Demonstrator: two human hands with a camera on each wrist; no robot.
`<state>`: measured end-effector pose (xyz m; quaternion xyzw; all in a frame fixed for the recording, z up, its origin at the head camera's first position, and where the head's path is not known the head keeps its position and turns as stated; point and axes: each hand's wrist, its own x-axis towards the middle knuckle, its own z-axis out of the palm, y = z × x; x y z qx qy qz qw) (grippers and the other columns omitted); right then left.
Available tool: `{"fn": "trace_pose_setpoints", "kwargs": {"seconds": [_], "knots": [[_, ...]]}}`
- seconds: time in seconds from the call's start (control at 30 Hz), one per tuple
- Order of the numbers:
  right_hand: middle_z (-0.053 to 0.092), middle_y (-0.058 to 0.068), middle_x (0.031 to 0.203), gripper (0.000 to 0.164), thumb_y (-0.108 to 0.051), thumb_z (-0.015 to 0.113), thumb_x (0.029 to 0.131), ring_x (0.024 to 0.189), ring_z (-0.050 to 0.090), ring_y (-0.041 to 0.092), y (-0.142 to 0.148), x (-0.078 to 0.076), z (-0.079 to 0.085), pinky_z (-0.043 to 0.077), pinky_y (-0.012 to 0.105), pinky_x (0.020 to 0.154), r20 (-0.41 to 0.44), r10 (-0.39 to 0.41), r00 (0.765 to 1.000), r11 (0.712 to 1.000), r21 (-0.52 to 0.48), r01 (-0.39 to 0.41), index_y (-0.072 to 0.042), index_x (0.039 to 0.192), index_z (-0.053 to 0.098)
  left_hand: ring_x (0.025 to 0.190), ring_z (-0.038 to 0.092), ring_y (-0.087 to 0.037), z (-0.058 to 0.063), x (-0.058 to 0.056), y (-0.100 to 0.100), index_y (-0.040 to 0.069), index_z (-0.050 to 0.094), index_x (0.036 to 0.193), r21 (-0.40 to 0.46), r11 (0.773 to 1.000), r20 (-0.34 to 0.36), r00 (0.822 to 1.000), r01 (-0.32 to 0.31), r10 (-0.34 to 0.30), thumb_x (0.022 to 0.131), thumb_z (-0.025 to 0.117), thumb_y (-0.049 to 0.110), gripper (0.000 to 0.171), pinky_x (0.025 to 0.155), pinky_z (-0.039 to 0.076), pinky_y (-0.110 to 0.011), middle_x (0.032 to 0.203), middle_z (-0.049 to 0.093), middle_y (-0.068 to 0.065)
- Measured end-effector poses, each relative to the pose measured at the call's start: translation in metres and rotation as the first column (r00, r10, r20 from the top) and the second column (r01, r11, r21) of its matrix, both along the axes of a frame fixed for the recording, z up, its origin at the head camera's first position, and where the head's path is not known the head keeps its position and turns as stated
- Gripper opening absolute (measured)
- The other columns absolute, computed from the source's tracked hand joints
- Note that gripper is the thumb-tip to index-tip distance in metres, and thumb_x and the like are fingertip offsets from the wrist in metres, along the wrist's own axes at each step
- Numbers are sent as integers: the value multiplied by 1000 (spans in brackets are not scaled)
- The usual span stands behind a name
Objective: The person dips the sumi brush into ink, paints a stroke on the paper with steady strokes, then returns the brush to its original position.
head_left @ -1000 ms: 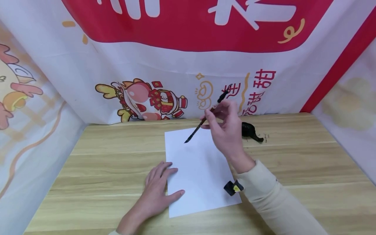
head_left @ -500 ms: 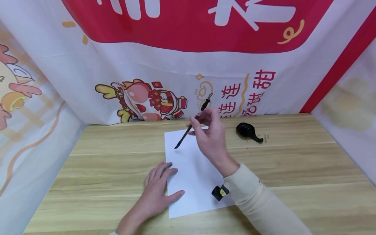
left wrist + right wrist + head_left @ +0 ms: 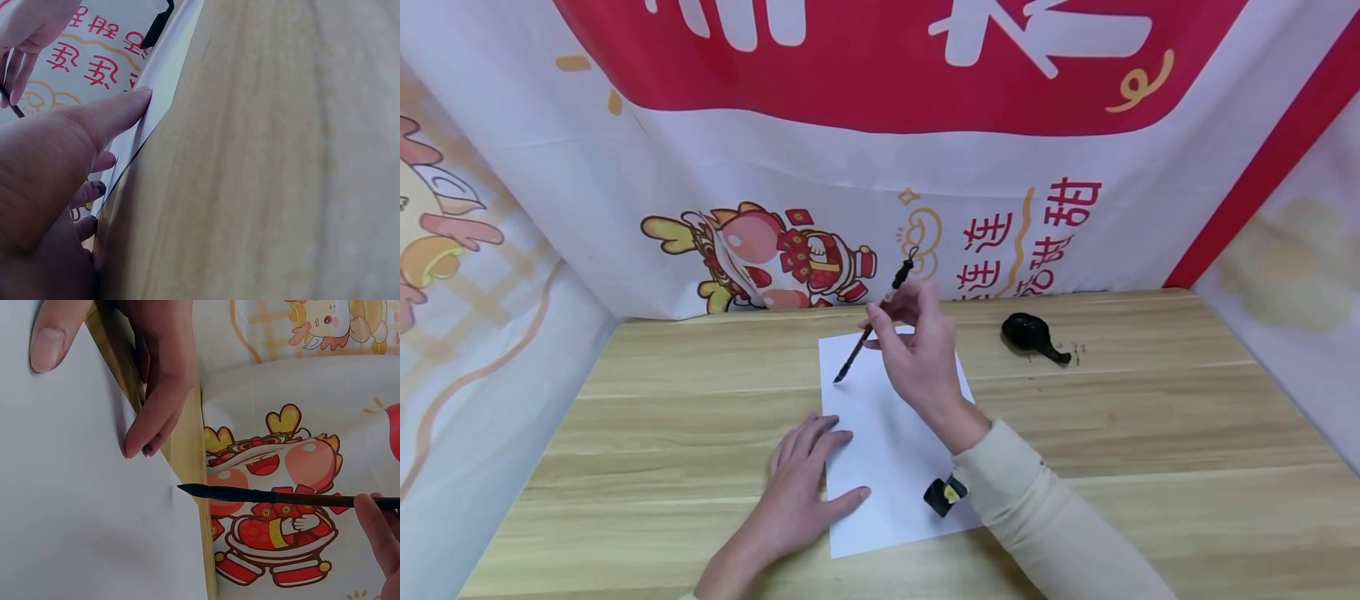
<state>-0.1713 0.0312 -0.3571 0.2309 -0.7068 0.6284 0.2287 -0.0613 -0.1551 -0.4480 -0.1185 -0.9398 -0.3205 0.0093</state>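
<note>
On tabletop [image 3: 1187, 417], white paper [image 3: 887, 500] lies right of left hand [image 3: 805, 492], under right hand [image 3: 917, 358]. Left hand, fingers spread loose, rests on left edge, likely so paper won't slide. Right hand pinches brush [image 3: 244, 495], tip slanting down over paper's far left part, maybe for easy steering; can't tell if tip touches. Black round thing [image 3: 1027, 332] sits far right.

The left hand [image 3: 56, 165] rests its thumb on the white paper [image 3: 164, 87]; two fingertips [image 3: 98, 187] bear dark marks. Wood-grained table [image 3: 256, 156] fills the near side. Farther off, the right hand [image 3: 37, 22] holds a thin dark rod [image 3: 12, 102] before a cloth [image 3: 87, 47] with red characters.
</note>
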Motion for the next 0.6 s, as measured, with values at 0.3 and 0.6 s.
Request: {"fn": "trace_pose_setpoints", "kwargs": {"seconds": [0.3,0.6], "knots": [[67,20,109,29,-5,66,106,95,77,39,-7,2,0,67,27,69,32,12,999,1000,-4,-12,-1,129,47,158,32,-44,2,0,0,17,64,142,0,1000,28,1000,-3,3,89,85,47,65,125,22,-73,166,46,-12],[66,17,111,31,-8,67,106,97,77,31,-7,2,-4,67,27,70,64,3,998,1000,19,-5,-3,130,48,161,29,-42,4,-2,1,19,63,144,-18,1000,80,997,-11,12,90,85,49,65,127,20,-73,169,43,-9]]}}
